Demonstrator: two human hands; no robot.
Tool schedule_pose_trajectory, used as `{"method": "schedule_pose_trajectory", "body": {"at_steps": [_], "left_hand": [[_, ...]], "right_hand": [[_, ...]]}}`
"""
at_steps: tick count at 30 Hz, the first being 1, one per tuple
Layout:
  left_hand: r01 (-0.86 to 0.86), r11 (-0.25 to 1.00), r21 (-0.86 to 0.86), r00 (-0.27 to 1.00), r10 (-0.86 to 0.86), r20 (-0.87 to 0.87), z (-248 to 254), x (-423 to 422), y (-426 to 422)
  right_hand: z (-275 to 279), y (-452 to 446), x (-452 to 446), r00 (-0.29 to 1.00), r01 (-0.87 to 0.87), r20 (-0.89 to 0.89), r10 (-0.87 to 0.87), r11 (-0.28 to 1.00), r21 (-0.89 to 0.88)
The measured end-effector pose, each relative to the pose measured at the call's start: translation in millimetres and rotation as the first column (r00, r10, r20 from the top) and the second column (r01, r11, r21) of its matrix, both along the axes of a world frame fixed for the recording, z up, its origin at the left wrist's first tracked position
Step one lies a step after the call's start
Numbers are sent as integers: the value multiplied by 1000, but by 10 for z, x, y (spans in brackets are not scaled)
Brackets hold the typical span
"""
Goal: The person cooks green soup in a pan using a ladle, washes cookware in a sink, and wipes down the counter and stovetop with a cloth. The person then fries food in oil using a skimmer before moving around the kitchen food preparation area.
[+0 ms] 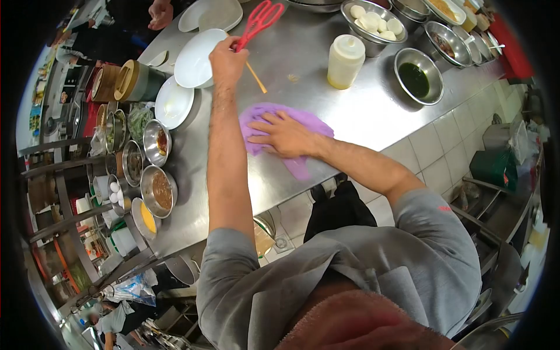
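Purple cloth under a flat right palm, red openwork utensil in the left fist

A shiny stainless-steel worktable (192, 192) fills the middle of a kitchen, with pale floor tiles (456, 137) along its near right side. Down the left stand a white bowl (193, 61), a white plate (173, 105), a metal bowl of brown sauce (157, 191) and a bowl of yellow contents (146, 217). Toward the right are a translucent squeeze bottle (347, 61), a metal bowl of dark green liquid (417, 80) and a bowl of white rounded pieces (376, 24). At the far left edge, another person's hand (159, 14) shows beyond the tabletop.

The purple cloth (315, 123) lies crumpled near the table's front edge, its longer spread running left to right, one corner trailing toward the wearer. The red openwork utensil (261, 24) points away and to the right on a diagonal; a thin tan stick (256, 79) slants from the fist back toward the cloth. Whether the two are one piece cannot be told.

The left hand (228, 63) is curled around the utensil beside the white bowl, arm stretched nearly straight. The right hand (283, 134) presses palm down on the cloth, fingers spread and aimed left, its forearm crossing the front edge.
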State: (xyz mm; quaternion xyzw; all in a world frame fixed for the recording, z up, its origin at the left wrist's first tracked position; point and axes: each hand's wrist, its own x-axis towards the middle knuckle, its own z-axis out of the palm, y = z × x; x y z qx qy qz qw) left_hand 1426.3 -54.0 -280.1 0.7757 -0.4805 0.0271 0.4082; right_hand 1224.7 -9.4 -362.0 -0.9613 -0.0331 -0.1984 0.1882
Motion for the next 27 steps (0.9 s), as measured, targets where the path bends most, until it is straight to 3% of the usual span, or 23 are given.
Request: {"method": "schedule_pose_trajectory", "body": {"at_steps": [1, 3, 4, 5, 6, 8, 11, 13, 14, 16, 20, 22, 23, 25, 26, 27], "left_hand": [[-18, 998, -52, 1000, 19, 10, 96, -15, 52], [-30, 997, -68, 1000, 30, -4, 277, -80, 289], [-44, 996, -79, 999, 42, -21, 336, -132, 459], [-73, 997, 12, 997, 72, 15, 332, -178, 668], [-105, 990, 95, 993, 100, 55, 287, -236, 871], [-50, 983, 174, 997, 40, 60, 56, -383, 1257], [-96, 933, 347, 987, 43, 157, -488, -426, 1698], [-180, 913, 367, 972, 108, 210, -675, -402, 1888], [-214, 913, 346, 964, 140, 225, -692, -363, 1903], [-250, 884, 394, 966, 198, 168, -661, -293, 1881], [-160, 881, 445, 987, 155, 46, -679, -140, 1831], [-226, 894, 388, 951, 115, 288, -618, -213, 1827], [-207, 904, 373, 953, 100, 288, -562, -306, 1802], [-307, 937, 168, 840, 184, 510, -382, -619, 1649], [-295, 942, 159, 838, 176, 516, -225, -916, 1509], [-206, 967, 152, 954, 164, 251, -62, -1355, 1384]], "right_hand": [[-22, -78, 148, 998, -22, 54, 24, 999, -48], [-144, -267, 503, 987, 146, 84, -135, 979, -141], [-32, -382, 595, 957, 289, 4, -290, 951, -108], [87, -487, 632, 897, 428, -81, -435, 899, -88], [69, -563, 645, 896, 432, -77, -438, 898, -86], [30, -635, 624, 616, 788, -75, -784, 610, 86], [133, -290, -1, 577, 811, -98, -811, 583, -52], [57, -85, -507, 670, 736, 44, -741, 656, -166], [57, -89, -774, 627, 770, 57, -777, 608, -191], [86, -198, -1318, 714, 687, -16, -700, 704, -181], [118, -776, -2336, 589, 786, -78, -804, 593, -177], [96, -1018, -2738, 568, 816, 57, -821, 553, -169], [77, -1068, -2844, 551, 828, 71, -832, 533, -177], [11, -1148, -3035, 664, 744, 139, -735, 630, -225], [14, -1192, -3123, 693, 720, 98, -714, 678, -151], [3, -1295, -3248, 683, 729, 105, -722, 669, -147]]}}
